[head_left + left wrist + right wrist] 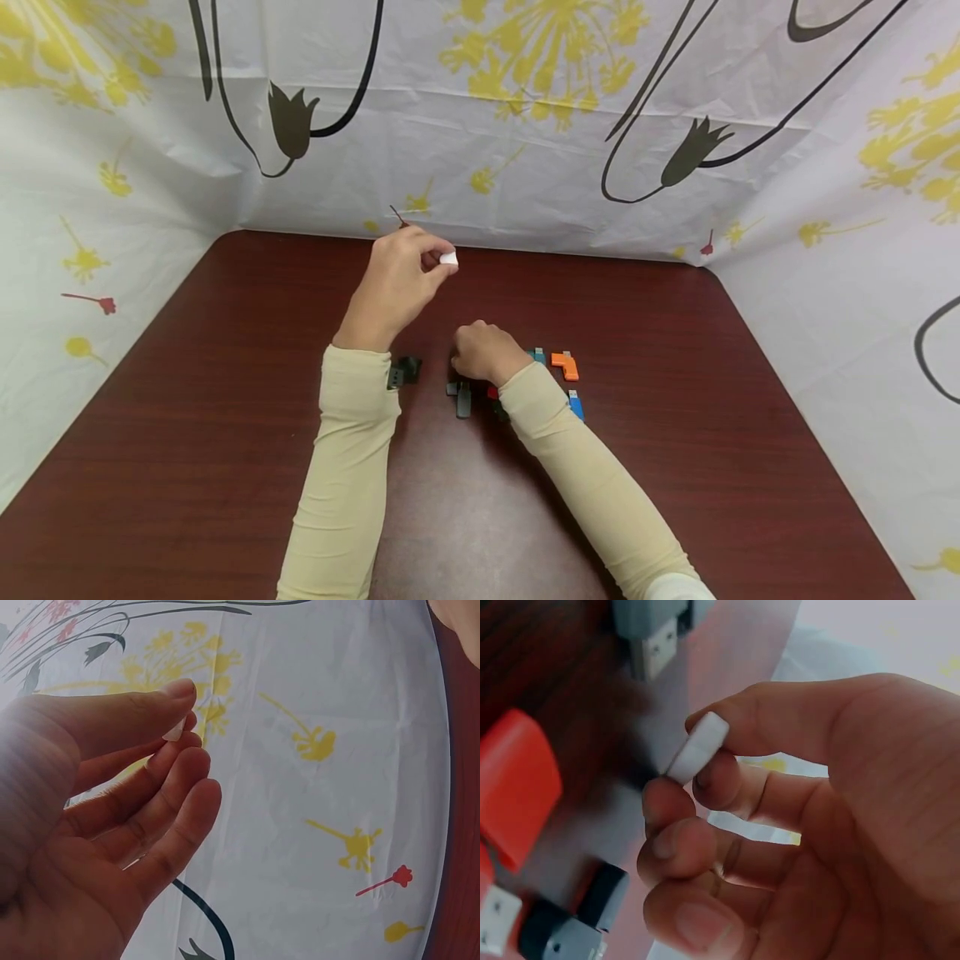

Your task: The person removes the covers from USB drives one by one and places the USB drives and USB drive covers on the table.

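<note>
Raised over the far part of the table, my left hand pinches a small white piece between thumb and fingertips. In the left wrist view only a sliver of that white piece shows. My right hand is low over the table among several USB sticks. The right wrist view shows its thumb and fingers pinching another small white block. Near that hand are a grey USB stick, a grey one with its metal plug bare and a red stick.
An orange USB stick, a blue one and a teal one lie right of my right hand. Dark pieces lie beside my left wrist. A patterned white cloth walls the back and sides of the brown table.
</note>
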Demonstrator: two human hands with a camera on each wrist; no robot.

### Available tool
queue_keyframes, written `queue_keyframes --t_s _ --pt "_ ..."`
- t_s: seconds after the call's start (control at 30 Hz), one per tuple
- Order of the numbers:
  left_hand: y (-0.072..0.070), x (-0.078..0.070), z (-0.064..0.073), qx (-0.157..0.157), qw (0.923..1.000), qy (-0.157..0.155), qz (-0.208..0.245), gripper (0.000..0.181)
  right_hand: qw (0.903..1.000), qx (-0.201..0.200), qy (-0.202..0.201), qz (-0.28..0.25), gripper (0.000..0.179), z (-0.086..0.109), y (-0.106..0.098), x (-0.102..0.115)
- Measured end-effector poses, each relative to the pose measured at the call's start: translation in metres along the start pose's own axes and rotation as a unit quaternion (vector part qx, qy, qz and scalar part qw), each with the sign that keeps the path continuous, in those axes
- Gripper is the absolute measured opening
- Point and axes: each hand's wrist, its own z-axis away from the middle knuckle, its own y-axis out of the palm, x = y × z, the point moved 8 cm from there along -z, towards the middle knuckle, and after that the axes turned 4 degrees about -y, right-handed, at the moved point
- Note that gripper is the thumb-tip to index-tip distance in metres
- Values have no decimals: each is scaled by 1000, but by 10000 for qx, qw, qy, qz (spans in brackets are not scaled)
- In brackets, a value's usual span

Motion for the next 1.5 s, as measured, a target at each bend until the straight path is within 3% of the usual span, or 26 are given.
queue_keyframes --t_s 0.07,0.53,0.73,1.0,1.23,1.5 --pt "1 0 0 3 10000 8 -26 19 9996 227 172 -5 26 1 -1 4" --pt "8 1 -2 288 9994 -193 -64 22 9997 147 199 52 32 35 -31 25" --pt "14 0 -4 499 9985 -189 -88 21 9985 -389 354 172 22 51 -69 16" --pt "28 5 -4 923 9940 -256 -530 19 9883 -1423 522 -192 24 90 -115 -15" --pt "41 16 -1 1427 9846 -374 -935 19 9771 -1925 761 -490 29 119 -135 -43" --pt "71 35 15 2081 9674 -285 -1414 12 9684 -2172 998 -711 30 141 -153 -65"
